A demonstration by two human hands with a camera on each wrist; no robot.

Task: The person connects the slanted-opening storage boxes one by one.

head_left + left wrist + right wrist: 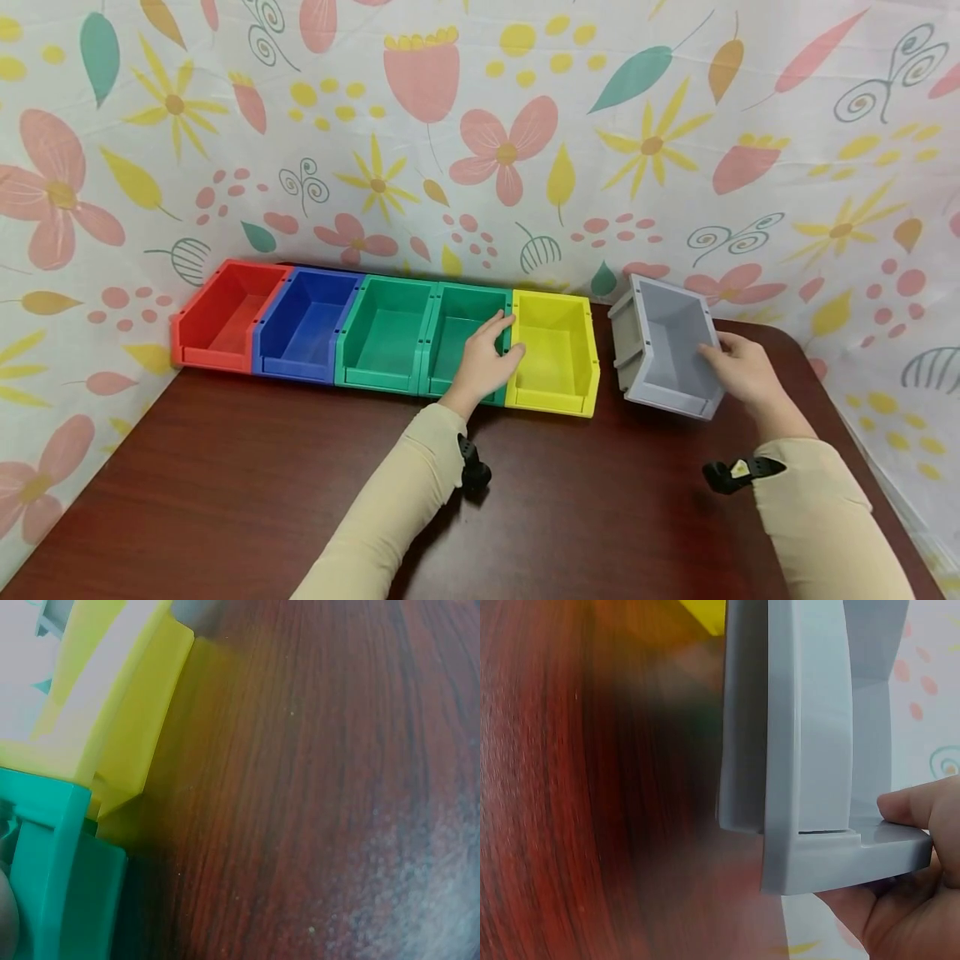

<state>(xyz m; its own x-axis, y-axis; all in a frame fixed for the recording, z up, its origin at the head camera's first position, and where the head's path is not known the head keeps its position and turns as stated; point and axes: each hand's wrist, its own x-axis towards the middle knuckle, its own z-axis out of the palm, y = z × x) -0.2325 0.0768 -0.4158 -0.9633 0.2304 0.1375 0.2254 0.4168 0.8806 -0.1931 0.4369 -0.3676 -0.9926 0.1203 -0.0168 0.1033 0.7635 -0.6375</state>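
Observation:
My right hand (742,371) grips the right wall of a grey storage bin (675,333), thumb inside and the other fingers outside. Tilted, the grey bin stands apart from the row at the right of the table. In the right wrist view, the right hand (922,862) pinches the side wall of the grey bin (821,750). My left hand (486,360) reaches over the wall where the right green bin (453,333) meets the yellow bin (551,354). Its fingers are loosely extended at that edge. Only a sliver of the left hand (6,919) shows in the left wrist view.
Left along the row are another green bin (386,333), a blue bin (307,325) and a red bin (228,317), side by side. They stand on a dark wooden table (225,483). A flower-patterned curtain (465,125) hangs close behind. A gap separates the yellow and grey bins.

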